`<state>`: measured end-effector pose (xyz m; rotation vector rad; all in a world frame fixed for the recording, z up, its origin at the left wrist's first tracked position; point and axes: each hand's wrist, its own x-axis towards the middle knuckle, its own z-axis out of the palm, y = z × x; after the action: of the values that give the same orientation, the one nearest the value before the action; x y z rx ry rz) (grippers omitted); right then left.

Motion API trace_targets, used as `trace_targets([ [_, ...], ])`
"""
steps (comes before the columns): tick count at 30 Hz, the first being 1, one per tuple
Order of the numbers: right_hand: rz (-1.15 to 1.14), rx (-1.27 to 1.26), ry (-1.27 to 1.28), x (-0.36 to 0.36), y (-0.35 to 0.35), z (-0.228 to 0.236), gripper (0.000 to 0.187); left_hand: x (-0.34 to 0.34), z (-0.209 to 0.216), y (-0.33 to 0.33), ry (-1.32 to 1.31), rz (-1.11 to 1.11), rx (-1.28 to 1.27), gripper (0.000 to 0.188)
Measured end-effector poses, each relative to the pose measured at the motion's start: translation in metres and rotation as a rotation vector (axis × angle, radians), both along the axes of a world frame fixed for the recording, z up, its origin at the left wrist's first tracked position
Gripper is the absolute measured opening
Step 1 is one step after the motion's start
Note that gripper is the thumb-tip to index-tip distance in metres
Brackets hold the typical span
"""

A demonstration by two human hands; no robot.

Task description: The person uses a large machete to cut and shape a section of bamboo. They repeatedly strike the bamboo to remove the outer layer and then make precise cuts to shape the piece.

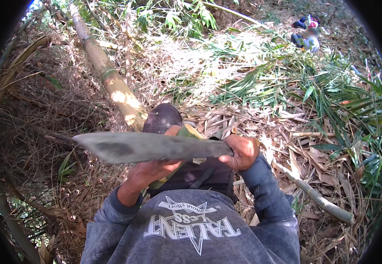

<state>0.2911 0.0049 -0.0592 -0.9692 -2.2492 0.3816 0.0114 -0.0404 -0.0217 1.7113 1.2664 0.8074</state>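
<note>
A broad grey machete (pixel 133 147) lies across the view in front of my body, its tip toward the left. My right hand (pixel 245 152) is closed around its handle end. Behind and below the blade, my left hand (pixel 155 170) is closed around a short green bamboo piece (pixel 186 132), whose pale cut end shows above the blade. The blade hides part of the left hand's fingers and the middle of the bamboo. Whether the edge touches the bamboo, I cannot tell.
A thick bamboo stem (pixel 111 81) slants from the upper left down to near my dark-covered knee (pixel 163 118). A cut bamboo length (pixel 314 193) lies on dry leaves to the right. Green leafy cuttings (pixel 279 81) spread beyond, with a person (pixel 310 43) sitting far off.
</note>
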Motion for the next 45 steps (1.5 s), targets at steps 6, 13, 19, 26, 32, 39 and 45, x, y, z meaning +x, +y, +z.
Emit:
trace_targets([
  [6, -0.571, -0.229, -0.191, 0.141, -0.002, -0.163, 0.03, 0.007, 0.054, 0.023, 0.025, 0.074, -0.125, 0.047],
  [13, -0.412, -0.137, 0.167, 0.059, -0.029, -0.046, 0.049, 0.022, 0.04, 0.034, -0.059, 0.099, -0.186, 0.046],
  [19, -0.156, 0.005, 0.078, 0.003, -0.017, 0.03, 0.052, 0.021, 0.014, 0.029, -0.063, -0.08, 0.336, 0.035],
  [26, -0.134, -0.008, 0.027, -0.017, -0.018, 0.031, 0.051, 0.012, -0.001, 0.019, 0.113, -0.106, 0.429, 0.052],
  [32, -0.166, -0.035, 0.025, -0.016, -0.019, 0.022, 0.05, 0.03, 0.02, 0.026, 0.181, 0.001, 0.313, 0.034],
  [39, -0.185, -0.039, 0.033, -0.019, -0.021, 0.019, 0.051, 0.036, 0.026, 0.025, 0.135, 0.091, 0.232, 0.034],
  [45, -0.221, -0.04, 0.0, -0.019, -0.02, 0.01, 0.051, 0.036, 0.011, 0.028, 0.273, 0.154, 0.295, 0.037],
])
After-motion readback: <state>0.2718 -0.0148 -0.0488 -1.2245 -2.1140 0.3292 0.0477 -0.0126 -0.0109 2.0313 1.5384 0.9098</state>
